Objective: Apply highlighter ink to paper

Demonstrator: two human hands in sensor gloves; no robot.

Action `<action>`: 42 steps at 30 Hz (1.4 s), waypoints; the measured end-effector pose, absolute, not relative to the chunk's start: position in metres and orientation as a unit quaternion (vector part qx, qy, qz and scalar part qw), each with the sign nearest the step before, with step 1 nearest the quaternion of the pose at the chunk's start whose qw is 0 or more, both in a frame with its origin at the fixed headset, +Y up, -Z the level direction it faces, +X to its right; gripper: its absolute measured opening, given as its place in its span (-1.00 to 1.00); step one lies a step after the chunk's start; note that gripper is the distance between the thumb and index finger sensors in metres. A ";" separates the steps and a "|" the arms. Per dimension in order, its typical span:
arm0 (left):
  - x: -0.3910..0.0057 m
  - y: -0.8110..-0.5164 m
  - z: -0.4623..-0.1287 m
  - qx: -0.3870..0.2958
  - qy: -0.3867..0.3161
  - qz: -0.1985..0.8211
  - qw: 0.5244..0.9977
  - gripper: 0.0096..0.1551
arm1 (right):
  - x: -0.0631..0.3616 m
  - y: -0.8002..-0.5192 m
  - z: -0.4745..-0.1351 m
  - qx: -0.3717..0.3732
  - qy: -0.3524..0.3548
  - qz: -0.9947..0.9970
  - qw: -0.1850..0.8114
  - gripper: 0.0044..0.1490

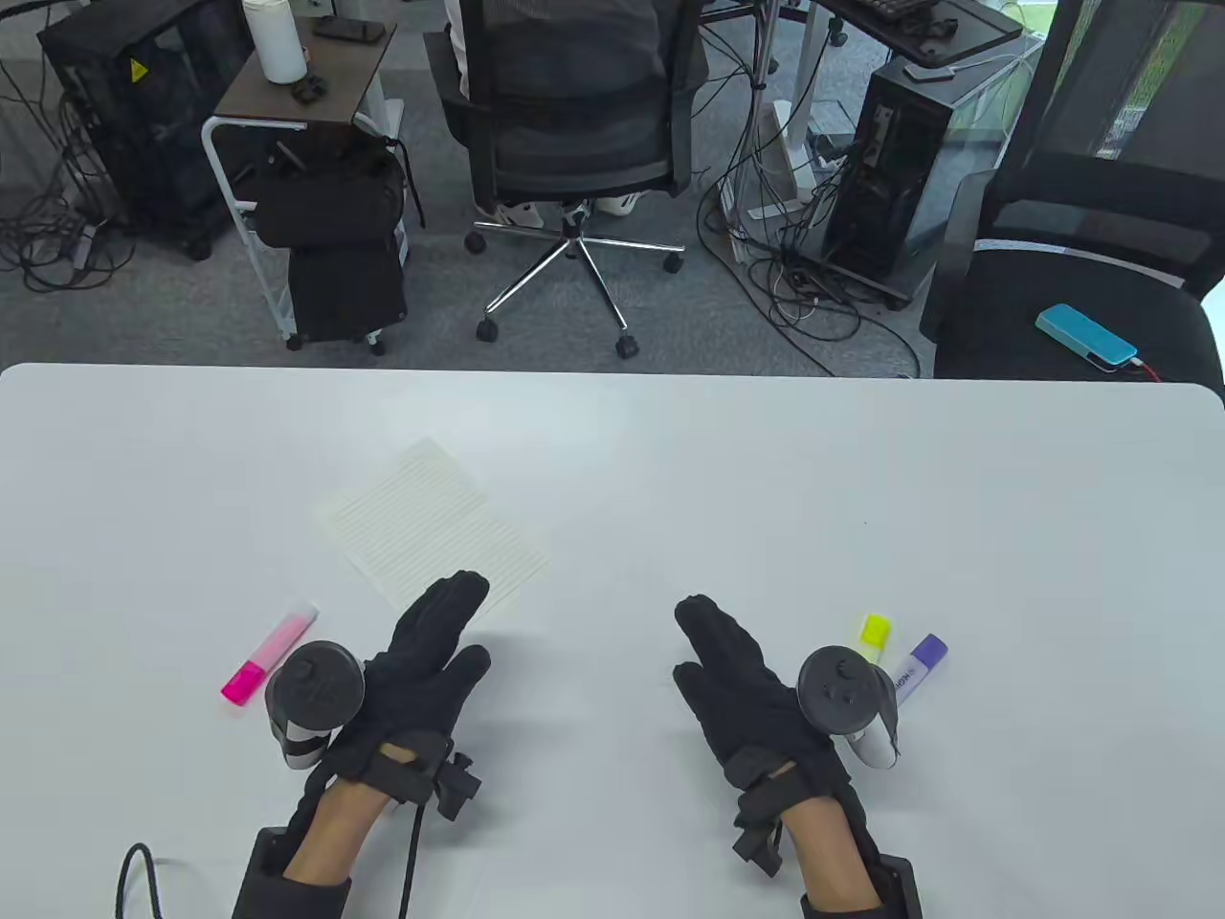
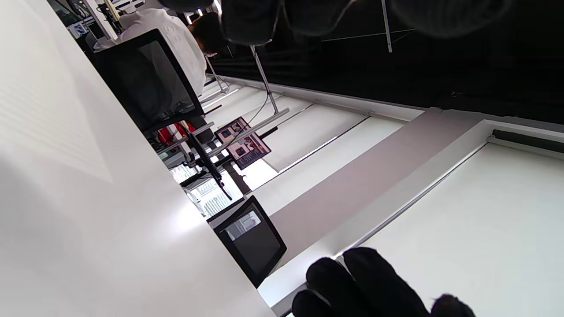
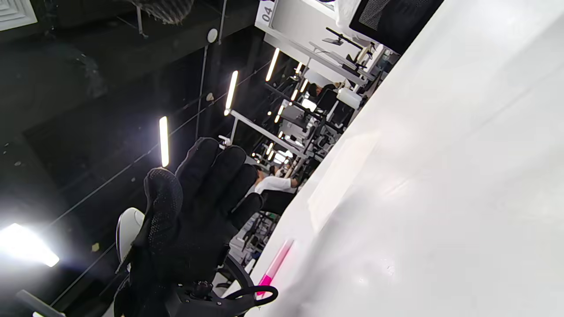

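Observation:
A lined sheet of paper (image 1: 431, 522) lies on the white table (image 1: 861, 479), left of centre. A pink highlighter (image 1: 270, 654) lies left of my left hand (image 1: 457, 617). A yellow highlighter (image 1: 875, 634) and a purple one (image 1: 919, 665) lie just right of my right hand (image 1: 708, 637). Both hands stand on edge on the table with fingers straight, palms facing each other, holding nothing. My left fingertips reach the paper's near edge. The right wrist view shows the left hand (image 3: 194, 211), the pink highlighter (image 3: 275, 264) and the paper (image 3: 343, 176). The left wrist view shows the paper (image 2: 39, 119).
Beyond the table's far edge stand an office chair (image 1: 574, 124), a small cart with a black bag (image 1: 325, 191), computer towers and floor cables. A second chair (image 1: 1072, 287) at the right carries a blue device. A black cable (image 1: 134, 862) lies at the table's near left.

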State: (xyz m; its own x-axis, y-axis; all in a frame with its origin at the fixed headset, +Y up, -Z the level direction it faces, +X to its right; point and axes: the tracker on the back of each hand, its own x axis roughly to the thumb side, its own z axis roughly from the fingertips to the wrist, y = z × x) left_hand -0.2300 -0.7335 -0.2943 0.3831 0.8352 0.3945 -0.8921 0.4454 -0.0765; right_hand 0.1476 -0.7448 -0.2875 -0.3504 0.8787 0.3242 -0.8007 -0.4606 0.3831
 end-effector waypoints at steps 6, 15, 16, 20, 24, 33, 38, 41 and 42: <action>-0.228 -0.734 -0.295 0.068 -0.193 0.514 0.833 -0.09 | 0.150 -0.745 -0.287 0.246 0.078 0.811 0.525 -0.11; -0.236 -0.731 -0.295 0.072 -0.163 0.481 0.859 -0.15 | 0.154 -0.741 -0.287 0.242 0.072 0.815 0.522 -0.11; -0.237 -0.731 -0.295 0.073 -0.159 0.477 0.861 -0.17 | 0.154 -0.740 -0.287 0.242 0.071 0.813 0.524 -0.11; -0.243 -0.723 -0.295 0.079 -0.140 0.440 0.884 -0.14 | 0.154 -0.742 -0.288 0.241 0.081 0.812 0.525 -0.11; -0.260 -0.710 -0.295 0.098 -0.049 0.368 0.923 -0.11 | 0.155 -0.743 -0.289 0.236 0.080 0.813 0.526 -0.10; -0.284 -0.709 -0.373 -0.059 0.132 0.196 0.970 -0.26 | 0.160 -0.742 -0.290 0.226 0.082 0.815 0.527 -0.11; -0.270 -0.742 -0.422 -0.142 0.148 0.130 0.970 -0.13 | 0.165 -0.741 -0.290 0.219 0.080 0.814 0.532 -0.11; -0.263 -0.764 -0.441 -0.184 0.159 0.108 0.964 0.06 | 0.168 -0.742 -0.291 0.212 0.080 0.814 0.535 -0.11; -0.260 -0.769 -0.446 -0.197 0.163 0.101 0.961 0.10 | 0.168 -0.742 -0.291 0.211 0.081 0.814 0.534 -0.11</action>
